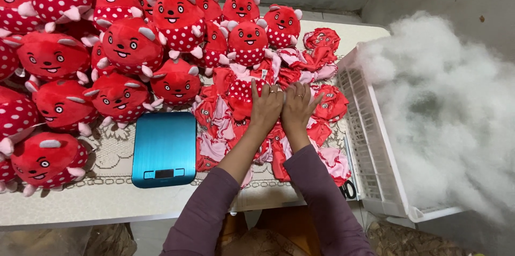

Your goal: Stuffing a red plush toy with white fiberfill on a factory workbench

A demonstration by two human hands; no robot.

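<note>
My left hand [266, 107] and my right hand [298, 107] lie flat, side by side, fingers spread, on a heap of unstuffed red and pink toy skins [230, 127] in the middle of the table. Neither hand grips anything; both press palms down on the flat fabric. A skin with white polka dots [242, 88] lies just left of my left fingers. Purple sleeves cover both forearms.
Many stuffed red polka-dot plush toys [129, 47] crowd the table's left and back. A blue kitchen scale [164, 149] sits left of the skins. A white plastic crate [370, 143] at the right brims with white stuffing fibre [445, 106]. Black scissors [348, 189] lie by the crate.
</note>
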